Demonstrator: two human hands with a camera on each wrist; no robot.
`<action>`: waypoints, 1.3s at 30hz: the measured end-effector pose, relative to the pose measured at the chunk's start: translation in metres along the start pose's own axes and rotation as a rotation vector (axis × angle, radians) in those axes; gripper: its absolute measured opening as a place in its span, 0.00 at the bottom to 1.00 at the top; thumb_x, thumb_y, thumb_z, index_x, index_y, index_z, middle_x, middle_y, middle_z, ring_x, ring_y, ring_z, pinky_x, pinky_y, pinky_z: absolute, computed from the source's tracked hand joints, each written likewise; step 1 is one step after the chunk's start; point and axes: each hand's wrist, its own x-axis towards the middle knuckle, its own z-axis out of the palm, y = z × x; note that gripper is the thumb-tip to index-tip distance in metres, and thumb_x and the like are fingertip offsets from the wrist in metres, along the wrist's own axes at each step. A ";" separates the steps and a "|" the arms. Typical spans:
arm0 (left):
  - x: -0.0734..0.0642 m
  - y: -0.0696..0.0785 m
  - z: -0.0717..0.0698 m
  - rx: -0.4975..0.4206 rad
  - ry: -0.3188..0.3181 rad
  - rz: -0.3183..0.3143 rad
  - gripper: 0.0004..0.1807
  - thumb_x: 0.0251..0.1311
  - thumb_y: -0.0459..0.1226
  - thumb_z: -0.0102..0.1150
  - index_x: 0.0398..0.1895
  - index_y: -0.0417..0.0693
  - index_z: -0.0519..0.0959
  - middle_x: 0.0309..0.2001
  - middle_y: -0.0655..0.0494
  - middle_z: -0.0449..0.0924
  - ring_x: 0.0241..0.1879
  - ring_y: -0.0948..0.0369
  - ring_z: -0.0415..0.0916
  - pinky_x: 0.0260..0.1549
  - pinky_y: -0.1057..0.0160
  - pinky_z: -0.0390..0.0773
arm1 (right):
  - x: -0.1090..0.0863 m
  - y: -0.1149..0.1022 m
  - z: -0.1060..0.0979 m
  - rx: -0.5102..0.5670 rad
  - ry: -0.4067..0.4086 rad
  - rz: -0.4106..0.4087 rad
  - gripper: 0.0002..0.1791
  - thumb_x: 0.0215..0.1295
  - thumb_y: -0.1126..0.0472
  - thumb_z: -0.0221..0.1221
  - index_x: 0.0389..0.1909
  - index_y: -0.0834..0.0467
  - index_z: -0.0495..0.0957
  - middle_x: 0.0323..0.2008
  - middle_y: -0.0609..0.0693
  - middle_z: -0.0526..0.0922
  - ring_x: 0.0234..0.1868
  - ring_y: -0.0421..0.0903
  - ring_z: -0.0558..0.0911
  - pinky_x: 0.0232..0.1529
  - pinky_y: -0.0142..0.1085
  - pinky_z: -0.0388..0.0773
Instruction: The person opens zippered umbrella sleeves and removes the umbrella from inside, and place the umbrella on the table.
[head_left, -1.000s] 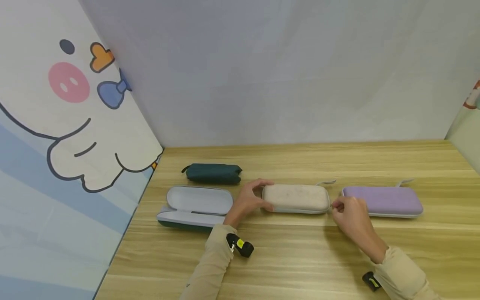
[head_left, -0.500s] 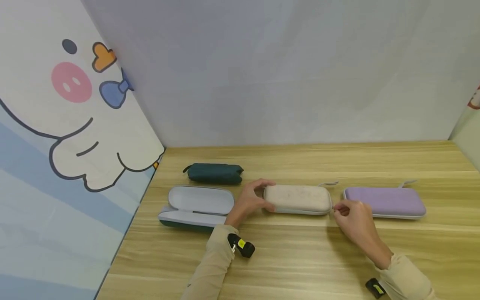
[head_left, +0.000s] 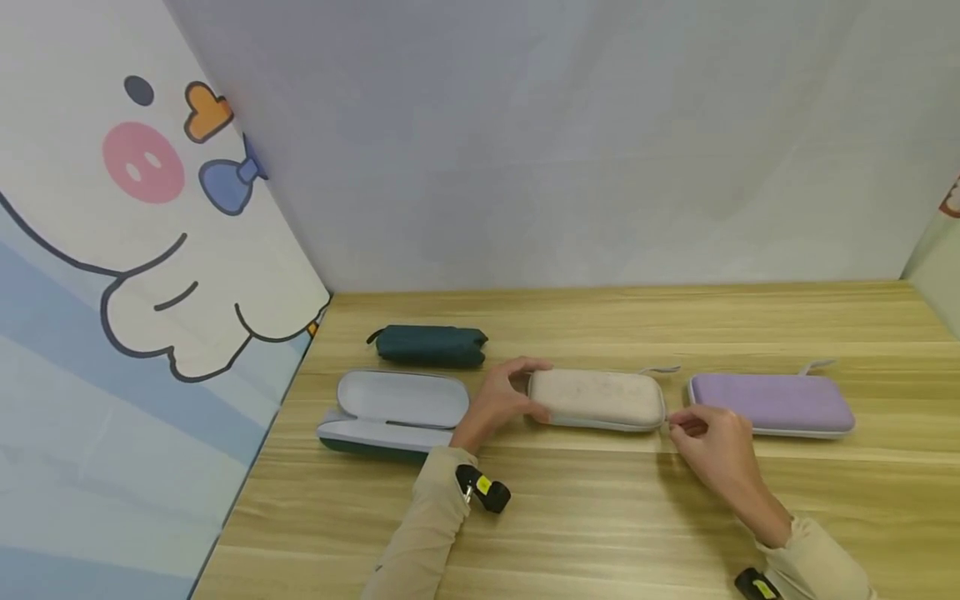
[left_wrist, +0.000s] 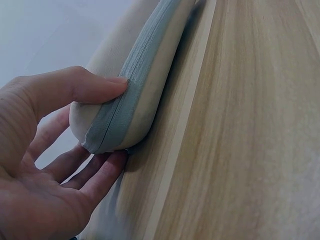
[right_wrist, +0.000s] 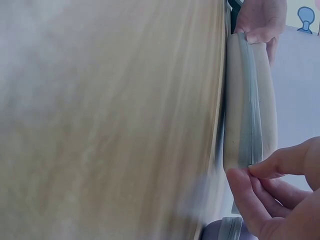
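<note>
A beige hard-shell zip case (head_left: 596, 398) lies closed on the table in the head view, with a pale grey-blue zipper band round its side. My left hand (head_left: 498, 400) holds its left end, the thumb on the near side; in the left wrist view the thumb (left_wrist: 102, 89) presses beside the zipper while other fingertips touch the rounded end. At the right end, my right hand (head_left: 716, 437) pinches with thumb and forefinger at the zipper's corner. The right wrist view shows these fingertips (right_wrist: 260, 170) at the end of the zipper line; the zipper pull is mostly hidden between them.
A purple zip case (head_left: 772, 402) lies just right of the beige one, behind the right hand. Beyond the left forearm is an open case (head_left: 401, 398) with pale lining and dark green shell. A dark green rolled pouch-like item (head_left: 431, 346) lies behind it.
The right wrist and forearm have moved slightly right and toward the body, while the fingertips stay at the case's right corner. The left hand keeps its hold. The head view has shifted slightly.
</note>
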 end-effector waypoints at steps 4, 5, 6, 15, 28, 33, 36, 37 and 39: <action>-0.001 0.001 -0.001 0.010 0.003 -0.001 0.40 0.28 0.29 0.80 0.54 0.55 0.80 0.50 0.58 0.79 0.51 0.56 0.74 0.50 0.55 0.72 | -0.003 -0.002 -0.003 -0.003 -0.020 0.024 0.05 0.45 0.75 0.62 0.22 0.63 0.84 0.19 0.49 0.82 0.19 0.35 0.77 0.25 0.19 0.68; -0.001 0.001 -0.001 0.013 0.002 -0.003 0.40 0.28 0.29 0.80 0.54 0.56 0.80 0.50 0.59 0.79 0.51 0.56 0.73 0.50 0.55 0.72 | -0.003 -0.002 -0.003 -0.002 -0.024 0.026 0.05 0.45 0.75 0.62 0.22 0.63 0.84 0.19 0.49 0.83 0.20 0.35 0.77 0.25 0.19 0.69; -0.001 0.002 -0.001 0.016 0.002 -0.005 0.40 0.28 0.29 0.80 0.54 0.56 0.80 0.50 0.60 0.79 0.51 0.57 0.74 0.50 0.55 0.72 | -0.004 -0.003 -0.004 0.000 -0.029 0.030 0.05 0.45 0.75 0.62 0.22 0.63 0.84 0.19 0.49 0.83 0.20 0.34 0.77 0.25 0.19 0.69; -0.002 0.002 -0.001 0.019 0.005 0.008 0.38 0.26 0.30 0.79 0.51 0.59 0.81 0.46 0.63 0.80 0.48 0.59 0.75 0.48 0.57 0.73 | -0.006 -0.007 -0.007 0.024 -0.049 0.046 0.06 0.46 0.75 0.63 0.22 0.62 0.84 0.20 0.50 0.83 0.21 0.35 0.78 0.25 0.19 0.70; -0.004 0.002 -0.002 0.014 0.012 0.002 0.38 0.27 0.30 0.79 0.52 0.58 0.81 0.46 0.64 0.80 0.47 0.60 0.75 0.49 0.57 0.72 | -0.011 -0.014 -0.005 0.077 -0.082 0.070 0.05 0.47 0.74 0.64 0.23 0.61 0.84 0.22 0.49 0.83 0.22 0.33 0.78 0.26 0.19 0.72; -0.004 0.003 -0.002 0.015 0.011 0.008 0.38 0.27 0.30 0.79 0.52 0.56 0.81 0.46 0.64 0.80 0.47 0.59 0.75 0.49 0.57 0.72 | -0.012 -0.016 -0.003 0.095 -0.091 0.065 0.06 0.46 0.75 0.65 0.22 0.61 0.83 0.22 0.50 0.83 0.23 0.34 0.79 0.27 0.20 0.73; -0.003 0.003 -0.002 0.025 0.006 0.013 0.39 0.27 0.30 0.79 0.52 0.55 0.81 0.47 0.61 0.80 0.48 0.58 0.75 0.49 0.57 0.72 | -0.014 -0.017 0.000 0.104 -0.091 0.059 0.07 0.46 0.76 0.65 0.22 0.62 0.83 0.22 0.50 0.83 0.23 0.34 0.79 0.27 0.20 0.73; -0.003 0.003 -0.002 0.026 0.003 0.012 0.39 0.27 0.30 0.79 0.53 0.55 0.80 0.47 0.61 0.80 0.48 0.58 0.75 0.49 0.57 0.72 | -0.014 -0.018 0.001 0.102 -0.089 0.056 0.07 0.45 0.76 0.65 0.22 0.61 0.83 0.21 0.50 0.83 0.23 0.34 0.79 0.27 0.20 0.73; -0.003 0.004 -0.002 0.024 -0.004 0.004 0.39 0.28 0.29 0.79 0.54 0.53 0.80 0.49 0.58 0.80 0.49 0.56 0.75 0.50 0.56 0.72 | -0.015 -0.018 0.003 0.100 -0.088 0.060 0.07 0.46 0.76 0.65 0.21 0.61 0.83 0.21 0.50 0.83 0.23 0.34 0.79 0.27 0.20 0.73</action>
